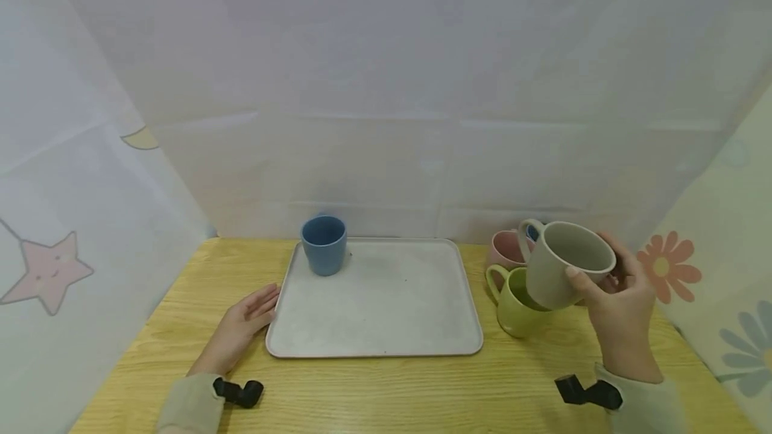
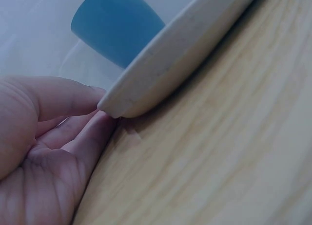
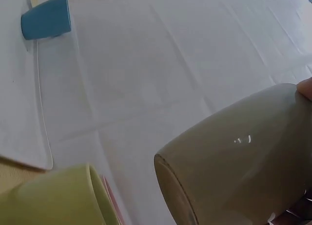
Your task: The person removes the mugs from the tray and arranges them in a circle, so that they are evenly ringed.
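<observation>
My right hand grips a grey mug at its right side, the thumb near the rim and the fingers round the far side. The mug tilts above a yellow-green mug, its handle pointing left; in the right wrist view the grey mug's base faces left. My left hand lies at the left edge of a white tray. In the left wrist view its thumb touches the tray rim, with straight fingers beside it. A blue mug stands upright at the tray's back left.
Behind the yellow-green mug stands a pink mug, and part of a dark blue thing shows behind the grey mug. The wooden table ends at a white cloth backdrop, with patterned cloth on both sides.
</observation>
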Demonstrator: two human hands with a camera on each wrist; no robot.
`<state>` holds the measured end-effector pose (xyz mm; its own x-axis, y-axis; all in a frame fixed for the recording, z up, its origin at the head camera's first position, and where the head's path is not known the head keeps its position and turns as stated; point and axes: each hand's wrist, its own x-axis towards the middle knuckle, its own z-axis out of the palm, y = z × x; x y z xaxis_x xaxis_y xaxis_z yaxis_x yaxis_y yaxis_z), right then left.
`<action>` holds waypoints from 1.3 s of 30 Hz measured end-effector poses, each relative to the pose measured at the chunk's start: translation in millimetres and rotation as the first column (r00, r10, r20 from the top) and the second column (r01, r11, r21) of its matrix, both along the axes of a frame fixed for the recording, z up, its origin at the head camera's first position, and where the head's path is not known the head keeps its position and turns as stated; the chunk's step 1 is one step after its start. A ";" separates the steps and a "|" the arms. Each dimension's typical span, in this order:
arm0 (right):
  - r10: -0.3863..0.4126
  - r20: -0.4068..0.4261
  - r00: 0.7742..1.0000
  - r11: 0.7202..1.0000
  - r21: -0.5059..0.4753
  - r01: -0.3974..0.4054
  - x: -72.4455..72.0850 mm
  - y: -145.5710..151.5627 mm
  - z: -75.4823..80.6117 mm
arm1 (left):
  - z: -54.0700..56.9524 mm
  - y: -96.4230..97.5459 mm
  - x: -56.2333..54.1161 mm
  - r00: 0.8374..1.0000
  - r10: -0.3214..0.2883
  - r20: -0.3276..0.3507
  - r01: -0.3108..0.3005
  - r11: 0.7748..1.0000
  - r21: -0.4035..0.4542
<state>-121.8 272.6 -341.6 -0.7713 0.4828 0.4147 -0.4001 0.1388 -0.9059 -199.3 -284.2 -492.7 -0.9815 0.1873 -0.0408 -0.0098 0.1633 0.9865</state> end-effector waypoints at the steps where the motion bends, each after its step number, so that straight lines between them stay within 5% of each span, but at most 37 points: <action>1: -0.023 0.006 1.000 1.000 -0.009 0.023 1.3 5.7 -0.3 | -0.8 0.2 -0.3 1.000 -0.001 -0.001 0.001 1.000 -0.001; 11: -0.127 0.113 0.986 0.991 -0.016 0.129 11.2 59.3 -9.6 | -3.6 -1.6 -0.2 0.999 -0.019 -0.034 0.019 1.000 0.007; 16: -0.086 0.185 0.979 0.995 0.070 0.074 17.4 88.5 -27.1 | -1.7 -1.3 0.5 1.000 -0.019 -0.025 0.019 1.000 -0.002; 32: 0.160 0.120 0.980 0.982 0.079 -0.170 25.0 139.9 -87.2 | -2.7 -2.2 0.3 1.000 -0.021 -0.022 0.021 1.000 0.009; 39: 0.168 0.144 0.975 0.981 0.076 -0.180 24.5 150.1 -103.0 | -2.2 -1.4 0.5 1.000 -0.020 -0.022 0.020 1.000 -0.002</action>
